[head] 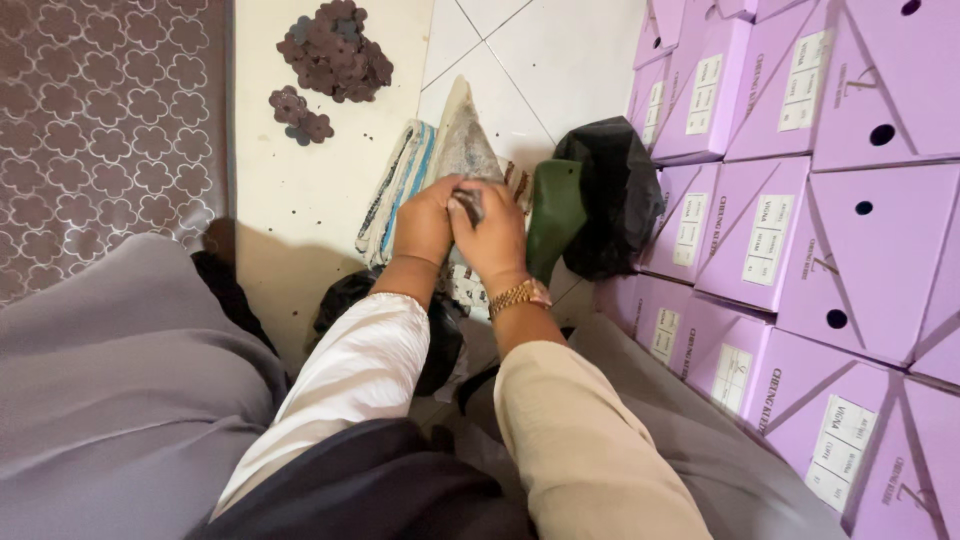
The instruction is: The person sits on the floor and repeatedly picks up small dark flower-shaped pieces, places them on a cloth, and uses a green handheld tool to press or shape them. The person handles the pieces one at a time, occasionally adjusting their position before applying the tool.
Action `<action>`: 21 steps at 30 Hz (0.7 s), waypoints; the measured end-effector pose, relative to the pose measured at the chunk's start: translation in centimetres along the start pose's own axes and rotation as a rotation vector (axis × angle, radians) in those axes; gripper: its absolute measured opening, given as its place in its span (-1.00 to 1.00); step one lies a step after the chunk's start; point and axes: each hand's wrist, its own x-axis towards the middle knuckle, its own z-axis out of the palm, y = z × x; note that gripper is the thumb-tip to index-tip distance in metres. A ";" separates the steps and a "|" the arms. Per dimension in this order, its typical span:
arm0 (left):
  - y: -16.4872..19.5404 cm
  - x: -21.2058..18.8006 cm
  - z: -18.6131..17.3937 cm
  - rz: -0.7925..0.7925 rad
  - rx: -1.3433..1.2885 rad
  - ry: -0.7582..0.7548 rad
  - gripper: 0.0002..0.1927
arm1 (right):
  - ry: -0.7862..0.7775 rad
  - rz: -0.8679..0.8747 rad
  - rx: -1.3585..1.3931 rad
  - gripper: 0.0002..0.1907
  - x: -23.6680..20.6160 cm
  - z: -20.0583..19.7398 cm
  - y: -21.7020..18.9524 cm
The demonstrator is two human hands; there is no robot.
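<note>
Head view: my left hand [425, 222] and right hand [492, 238] pinch together on a small grey piece [470, 203] above the white tiled floor [540, 70].

I would keep both grips tight and work close. Lilac boxes [800, 230] wall off the right; there is room left, toward the brown cut-outs [335, 50].

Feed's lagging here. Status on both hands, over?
Left hand and right hand together, fingers pinching a small dark piece. Grey pointed shoe piece just beyond. Purple boxes stacked right.
</note>
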 end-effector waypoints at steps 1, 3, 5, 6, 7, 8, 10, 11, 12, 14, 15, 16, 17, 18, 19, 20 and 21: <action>-0.1 0.0 0.1 0.024 0.018 0.012 -0.74 | 0.041 -0.010 -0.023 -0.66 -0.5 -0.3 0.1; -0.4 0.0 0.4 0.068 0.055 0.035 -0.79 | 0.122 -0.027 -0.068 -0.52 -1.7 -0.7 0.6; -0.6 0.1 0.7 0.096 0.080 0.070 -0.83 | 0.325 0.002 -0.277 -0.39 -2.2 -1.1 2.0; -0.6 0.1 0.8 0.108 0.095 0.087 -0.85 | 0.424 0.017 -0.380 -0.32 -2.6 -1.2 2.8; -0.7 0.2 0.8 0.104 0.114 0.078 -0.85 | 0.482 0.157 -0.430 -0.27 -2.8 -1.3 3.7; -0.8 0.2 0.8 0.101 0.133 0.069 -0.85 | 0.540 0.298 -0.477 -0.22 -3.0 -1.2 4.6; -0.8 0.4 0.6 0.110 0.147 0.065 -0.86 | 0.585 0.615 -0.405 -0.14 -3.6 -0.9 6.4; -0.8 0.4 0.5 0.120 0.141 0.068 -0.87 | 0.566 0.788 -0.284 -0.10 -4.3 -0.7 7.1; -0.8 0.4 0.4 0.129 0.133 0.069 -0.88 | 0.541 0.960 -0.162 -0.07 -5.0 -0.6 7.7; -0.6 0.4 0.3 0.122 0.124 0.070 -0.87 | 0.335 1.102 -0.116 -0.02 -5.8 -0.4 9.1; -0.5 0.5 0.2 0.118 0.120 0.071 -0.87 | 0.228 1.169 -0.092 0.01 -6.1 -0.4 9.7; -0.4 0.4 0.1 0.115 0.130 0.057 -0.88 | 0.137 1.167 -0.124 0.03 -6.2 -0.6 10.2; -0.3 0.4 0.1 0.109 0.139 0.042 -0.88 | 0.045 1.165 -0.158 0.05 -6.1 -1.1 10.7; -0.3 0.4 0.1 0.105 0.143 0.028 -0.89 | -0.043 1.161 -0.194 0.08 -5.8 -1.9 11.2; -0.3 0.4 0.0 0.107 0.149 0.021 -0.88 | -0.240 1.135 -0.239 -0.01 -5.1 -3.2 11.6; -0.3 0.4 -0.1 0.111 0.155 0.018 -0.86 | -0.436 1.099 -0.283 -0.09 -4.2 -4.7 11.8; -0.3 0.4 -0.2 0.111 0.163 0.014 -0.85 | -0.635 1.057 -0.325 -0.14 -3.3 -6.1 11.5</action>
